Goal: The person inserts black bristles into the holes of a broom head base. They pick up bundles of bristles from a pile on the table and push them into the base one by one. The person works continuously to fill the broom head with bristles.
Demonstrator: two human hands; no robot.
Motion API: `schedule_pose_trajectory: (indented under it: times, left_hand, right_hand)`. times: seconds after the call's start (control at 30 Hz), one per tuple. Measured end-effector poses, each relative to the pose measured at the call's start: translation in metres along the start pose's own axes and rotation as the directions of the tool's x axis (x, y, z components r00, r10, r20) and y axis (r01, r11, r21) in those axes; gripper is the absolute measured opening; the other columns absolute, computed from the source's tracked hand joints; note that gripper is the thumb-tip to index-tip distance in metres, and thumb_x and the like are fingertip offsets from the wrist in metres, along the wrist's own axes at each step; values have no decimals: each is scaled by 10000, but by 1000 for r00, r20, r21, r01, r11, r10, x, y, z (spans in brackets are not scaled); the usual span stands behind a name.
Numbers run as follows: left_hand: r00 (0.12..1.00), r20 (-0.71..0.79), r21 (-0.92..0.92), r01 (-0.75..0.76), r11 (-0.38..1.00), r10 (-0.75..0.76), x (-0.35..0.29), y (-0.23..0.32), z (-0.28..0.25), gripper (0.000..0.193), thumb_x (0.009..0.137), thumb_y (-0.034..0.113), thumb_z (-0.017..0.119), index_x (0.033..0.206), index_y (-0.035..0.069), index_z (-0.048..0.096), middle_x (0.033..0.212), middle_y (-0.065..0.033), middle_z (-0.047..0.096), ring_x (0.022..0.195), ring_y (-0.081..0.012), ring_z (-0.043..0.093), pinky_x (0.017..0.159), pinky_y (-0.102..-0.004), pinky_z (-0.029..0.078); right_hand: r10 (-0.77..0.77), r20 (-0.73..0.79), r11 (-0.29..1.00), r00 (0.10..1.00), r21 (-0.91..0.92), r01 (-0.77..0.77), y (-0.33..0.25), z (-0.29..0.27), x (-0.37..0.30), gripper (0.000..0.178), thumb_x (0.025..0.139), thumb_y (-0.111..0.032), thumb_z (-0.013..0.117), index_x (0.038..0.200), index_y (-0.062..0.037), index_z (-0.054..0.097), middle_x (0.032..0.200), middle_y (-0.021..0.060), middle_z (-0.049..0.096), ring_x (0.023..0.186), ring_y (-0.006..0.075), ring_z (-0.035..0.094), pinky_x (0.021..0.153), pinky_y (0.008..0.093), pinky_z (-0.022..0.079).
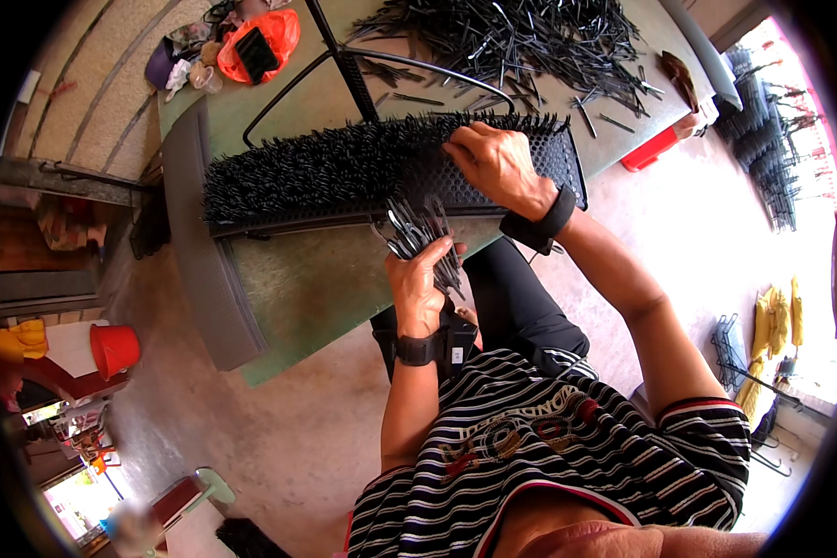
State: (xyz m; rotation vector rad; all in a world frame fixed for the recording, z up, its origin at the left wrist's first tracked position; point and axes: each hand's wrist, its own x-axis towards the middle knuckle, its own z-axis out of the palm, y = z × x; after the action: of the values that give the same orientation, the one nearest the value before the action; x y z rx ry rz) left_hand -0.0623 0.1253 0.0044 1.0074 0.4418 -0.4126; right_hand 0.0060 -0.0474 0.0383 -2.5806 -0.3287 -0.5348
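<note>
While left hand (417, 284) grips bundle of black pins (420, 232), right hand (498, 163) presses, fingers curled, on perforated black board (344, 172) just above.

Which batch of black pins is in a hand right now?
The small bundle gripped in the left hand, not the loose pile on the table or those stuck in the board.

Both hands reach forward: left hand (418, 279) fisted, fingers curled shut; right hand (496, 160) stretched further, fingertips pressing down.

A green worktable (307, 279) fills the upper centre of the frame over a pinkish concrete floor (279, 437). A red bucket (114, 349) stands at left; bright daylight washes the right edge.
</note>
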Motion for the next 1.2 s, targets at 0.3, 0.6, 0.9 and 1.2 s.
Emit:
schedule_pose_trajectory:
  times: [0.3, 0.6, 0.9, 1.2]
  left_hand:
    - [1000, 9, 1, -4, 1000, 4, 2, -1, 12, 244, 722, -56, 662, 954, -2, 608, 833, -125, 663, 638, -247, 649, 532, -327, 522]
    - [1000, -8, -4, 12, 1000, -12, 1, -4, 10, 243, 724, -40, 648, 962, -13, 604, 832, -128, 662, 638, -255, 650, 533, -337, 519]
    - [1000, -21, -8, -5, 1000, 5, -3, 0, 12, 153, 752, -40, 636, 901, -26, 606, 780, -127, 659, 600, -219, 651, 509, -304, 512]
    - [1000, 1, 21, -21, 1000, 21, -6, 0, 18, 165, 747, -62, 632, 908, -34, 616, 787, -124, 660, 600, -215, 648, 509, -300, 513]
  right_hand:
    - [436, 401, 505, 806, 632, -588, -11, -19, -26, 165, 846, -120, 615, 852, 44, 632, 667, 55, 639, 511, 94, 587, 451, 214, 457]
    - [259, -258, 868, 931, 485, -107, 5, 0, -8, 195, 868, -22, 547, 1031, -17, 439, 729, 142, 639, 656, 202, 676, 524, 273, 500]
    - [16, -169, 987, 986, 158, 11, 11, 7, -1, 91, 824, -81, 572, 903, -41, 549, 728, 140, 583, 657, 339, 598, 539, 396, 463]
    - [-114, 88, 990, 989, -75, 121, 13, -9, 19, 51, 785, -90, 579, 776, -47, 606, 750, 111, 547, 643, 343, 561, 535, 414, 435]
